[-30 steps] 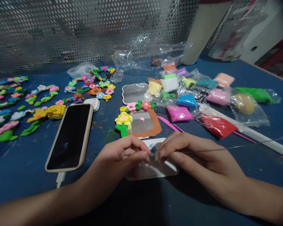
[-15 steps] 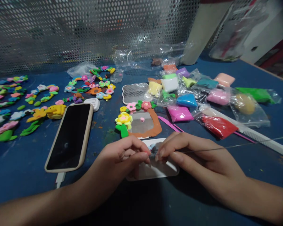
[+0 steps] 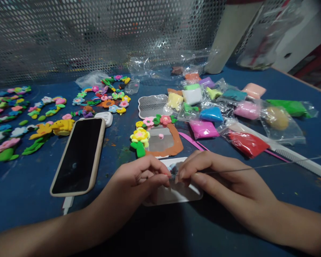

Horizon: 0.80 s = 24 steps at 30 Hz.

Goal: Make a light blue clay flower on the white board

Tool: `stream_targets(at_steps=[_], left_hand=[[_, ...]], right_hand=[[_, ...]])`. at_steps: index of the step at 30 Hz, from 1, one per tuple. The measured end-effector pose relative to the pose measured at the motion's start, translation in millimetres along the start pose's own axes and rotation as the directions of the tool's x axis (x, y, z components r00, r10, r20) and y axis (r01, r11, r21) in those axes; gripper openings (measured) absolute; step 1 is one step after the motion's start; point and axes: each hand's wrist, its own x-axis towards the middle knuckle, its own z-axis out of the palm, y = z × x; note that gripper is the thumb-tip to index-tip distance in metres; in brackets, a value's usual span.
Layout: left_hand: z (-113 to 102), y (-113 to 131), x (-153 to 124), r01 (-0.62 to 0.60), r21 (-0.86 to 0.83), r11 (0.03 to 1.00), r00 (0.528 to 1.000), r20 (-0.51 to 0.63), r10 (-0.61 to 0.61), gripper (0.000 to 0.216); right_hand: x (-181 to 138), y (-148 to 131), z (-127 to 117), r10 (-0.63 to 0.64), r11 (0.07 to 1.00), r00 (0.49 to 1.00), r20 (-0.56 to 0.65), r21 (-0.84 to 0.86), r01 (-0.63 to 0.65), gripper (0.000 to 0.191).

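My right hand (image 3: 216,182) is closed in a pinch on a thin wire-like strand (image 3: 259,166), which runs off past the right edge. My left hand (image 3: 141,185) is closed too, thumb against forefinger, its tips almost meeting the right ones. A speck of pinkish red shows at the left fingertips, too small to name. Under both hands lies a white-rimmed mirror (image 3: 176,200), partly covered, with a small pale blue piece (image 3: 172,167) near its far edge. Just beyond stands out a flat frame (image 3: 178,141) with a brown clay border and clay flowers.
At left, a phone (image 3: 79,157) lies plugged into a white cable. Clay flower pieces (image 3: 8,144) spread farther left. Several bagged clay blocks (image 3: 204,129), a white comb (image 3: 289,151) and a pink tool (image 3: 189,140) lie at right. A perforated metal panel (image 3: 96,39) rises behind.
Both hands keep nearly the same pose. The right fingertips have shifted very slightly left, and the strand with them.
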Motion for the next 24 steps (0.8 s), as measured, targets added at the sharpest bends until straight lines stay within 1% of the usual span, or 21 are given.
stream_targets(at_steps=[7, 12, 19, 24], left_hand=[[1.0, 2.2, -0.4, 0.007, -0.009, 1.000, 1.000, -0.004, -0.007, 0.015], [0.9, 1.9, -0.6, 0.012, -0.004, 1.000, 1.000, 0.000, -0.012, 0.014], [0.4, 1.7, 0.0, -0.007, 0.013, 1.000, 1.000, -0.001, 0.007, 0.014], [1.1, 1.8, -1.1, 0.009, -0.009, 1.000, 1.000, -0.006, -0.009, 0.015]], right_hand=[[-0.3, -0.4, -1.4, 0.007, 1.000, 1.000, 0.001, 0.004, -0.007, 0.014], [-1.1, -2.2, -1.9, -0.007, 1.000, 1.000, -0.020, 0.022, 0.008, 0.014], [0.2, -1.0, -0.2, 0.003, 1.000, 1.000, -0.015, -0.006, -0.003, 0.015], [0.3, 0.0, -1.5, 0.004, 1.000, 1.000, -0.003, 0.000, -0.004, 0.014]])
